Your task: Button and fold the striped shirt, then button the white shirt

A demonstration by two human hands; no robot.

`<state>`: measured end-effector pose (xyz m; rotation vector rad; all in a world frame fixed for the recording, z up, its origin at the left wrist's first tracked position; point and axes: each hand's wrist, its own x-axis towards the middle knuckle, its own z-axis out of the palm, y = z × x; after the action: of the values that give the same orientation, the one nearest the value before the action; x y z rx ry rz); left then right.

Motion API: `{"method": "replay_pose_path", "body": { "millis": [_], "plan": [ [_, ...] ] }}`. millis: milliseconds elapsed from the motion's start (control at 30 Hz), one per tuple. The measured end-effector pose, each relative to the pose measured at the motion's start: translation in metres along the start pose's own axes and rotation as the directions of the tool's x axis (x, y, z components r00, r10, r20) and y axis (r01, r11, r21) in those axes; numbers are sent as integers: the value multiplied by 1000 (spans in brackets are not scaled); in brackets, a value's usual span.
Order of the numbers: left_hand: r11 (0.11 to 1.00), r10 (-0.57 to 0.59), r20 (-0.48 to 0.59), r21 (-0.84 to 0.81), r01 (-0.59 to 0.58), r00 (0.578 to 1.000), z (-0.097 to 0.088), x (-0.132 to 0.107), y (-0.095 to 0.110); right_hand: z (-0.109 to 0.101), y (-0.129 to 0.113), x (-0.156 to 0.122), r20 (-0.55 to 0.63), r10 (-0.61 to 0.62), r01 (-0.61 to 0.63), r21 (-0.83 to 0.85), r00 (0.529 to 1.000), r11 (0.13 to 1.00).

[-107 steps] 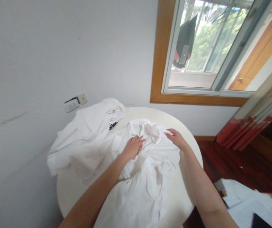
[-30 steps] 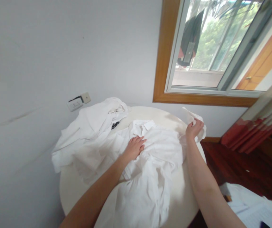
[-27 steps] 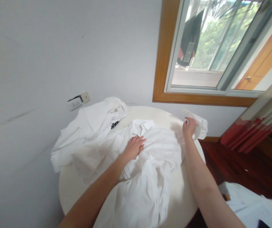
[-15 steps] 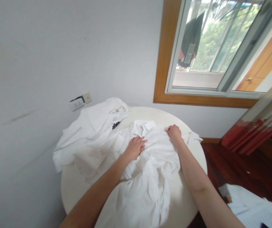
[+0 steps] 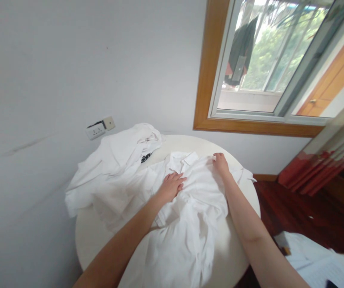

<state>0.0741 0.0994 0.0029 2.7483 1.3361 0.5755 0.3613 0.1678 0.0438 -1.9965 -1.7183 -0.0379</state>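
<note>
A white collared shirt (image 5: 187, 228) lies rumpled over the round white table (image 5: 238, 256), its collar toward the wall. My left hand (image 5: 172, 186) rests flat on the shirt just below the collar, fingers stretched out. At the shirt's upper right, near the shoulder, my right hand (image 5: 221, 163) pinches the fabric and lifts a small edge of it. Part of a sleeve shows beyond my right wrist, at the table's right edge. The shirt's left side runs up against a heap of other white cloth (image 5: 112, 154).
A small black patterned thing (image 5: 146, 157) peeks out beside the heap. The wall carries a power socket (image 5: 95, 130). A wood-framed window (image 5: 250, 126) is at the upper right, with a red and cream curtain (image 5: 304, 172) beside it. Papers (image 5: 319, 260) lie at the lower right.
My right hand has raised the pinched shirt edge slightly away from me. My left hand stays in place on the shirt. The view has shifted very slightly.
</note>
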Motion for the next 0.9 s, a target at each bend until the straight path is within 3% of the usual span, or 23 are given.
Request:
{"method": "replay_pose_path", "body": {
  "millis": [67, 167, 233, 400, 467, 567, 700, 800, 900],
  "plan": [
    [1000, 15, -9, -3, -15, 1000, 1, 0, -1, 0, -9, 0, 126, -50, 51, -8, 991, 999],
    [1000, 26, -20, -3, -26, 999, 2, 1, -2, 5, -26, -7, 356, -126, 135, -3, 926, 991],
    [1000, 24, -25, -2, -24, 999, 2, 1, -2, 13, -36, -16, 414, -123, 156, -47, 902, 987],
    [1000, 6, -83, 2, -6, 997, -8, 1, 6, 31, -44, -36, 429, -40, 130, -183, 902, 974],
    [995, -93, -158, 26, 99, 983, -17, 2, 10, 33, -43, -39, 417, -61, 139, -160, 907, 977],
    [948, -288, -241, 67, 312, 927, -27, 4, 8, 31, -40, -43, 389, -101, 166, -135, 916, 977],
    [894, -401, -199, 129, 430, 894, -27, 5, -1, 22, -43, -50, 348, -117, 172, -132, 930, 976],
    [893, -404, -170, 140, 428, 899, -21, 7, -5, 13, -53, -58, 231, -209, 245, -138, 950, 960],
    [909, -376, -162, 125, 397, 912, -16, 14, -5, 7, -69, -65, 163, -385, 398, -60, 909, 915]
  ]
}}
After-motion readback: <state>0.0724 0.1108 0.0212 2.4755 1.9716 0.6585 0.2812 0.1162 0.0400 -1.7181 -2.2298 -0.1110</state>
